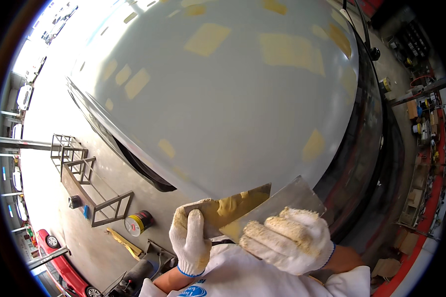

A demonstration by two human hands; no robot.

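Both my hands wear white knit gloves stained with yellow putty. My left hand (191,242) grips a flat metal putty spreader (210,218), thumb lying on its face. Yellow putty (229,204) coats much of that blade. In my right hand (295,242), fingers laid across the face, is a wider bare-grey metal spreader (300,194). The two blades meet or overlap in front of my chest, with putty at their crossing. Beyond them spreads a grey car hood (223,119) with several yellow putty patches (292,52), and neither hand touches it.
On the floor to the left stand a metal frame rack (91,198), a yellow-and-black can (139,222) and dark equipment (139,277). A red car (64,267) is at the lower left. Shelves with boxes and cans (421,128) line the right side.
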